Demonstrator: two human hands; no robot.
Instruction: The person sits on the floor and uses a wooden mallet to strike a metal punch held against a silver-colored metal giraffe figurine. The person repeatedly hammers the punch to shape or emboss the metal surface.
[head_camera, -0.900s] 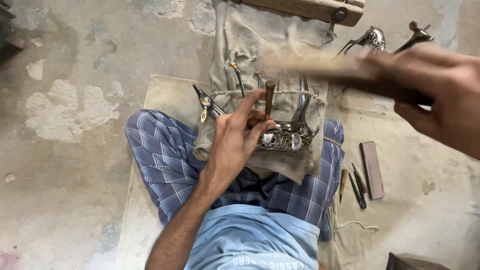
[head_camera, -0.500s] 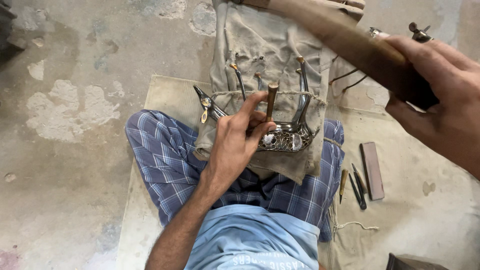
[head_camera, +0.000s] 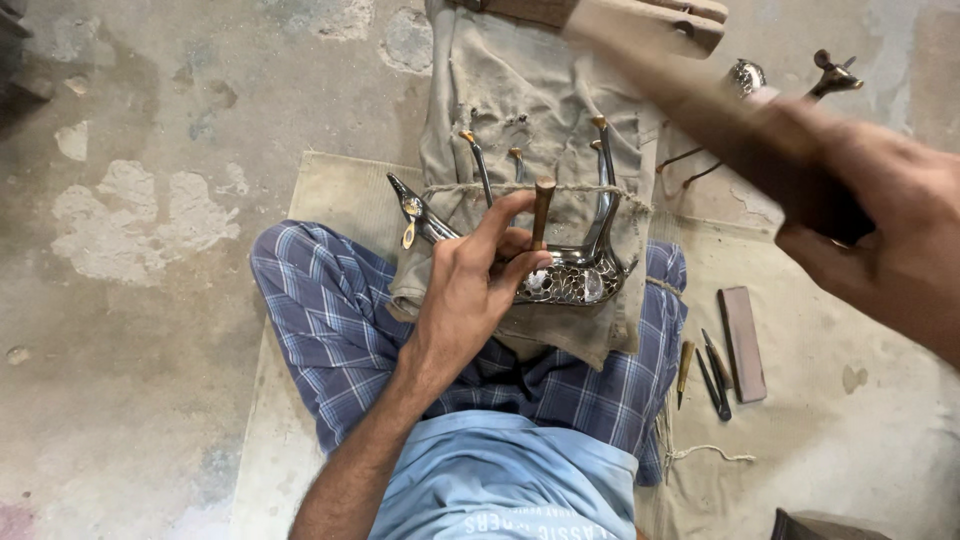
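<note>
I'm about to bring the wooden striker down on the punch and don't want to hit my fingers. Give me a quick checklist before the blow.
1. Punch upright on the metal animal figure: ok, tip rests on the body.
2. Left hand grip on the punch: ok, fingers below its top.
3. Wooden striker in right hand: ok, raised, blurred.
4. Figure bedded on the cloth across the lap: ok.
5. Striker lined up over the punch: cannot tell.

Bare forearms, no sleeves or rings on left hand (head_camera: 470, 290) or right hand (head_camera: 890, 235). Light blue shirt at 6 o'clock; blue-and-white checked cloth over crossed legs.
</note>
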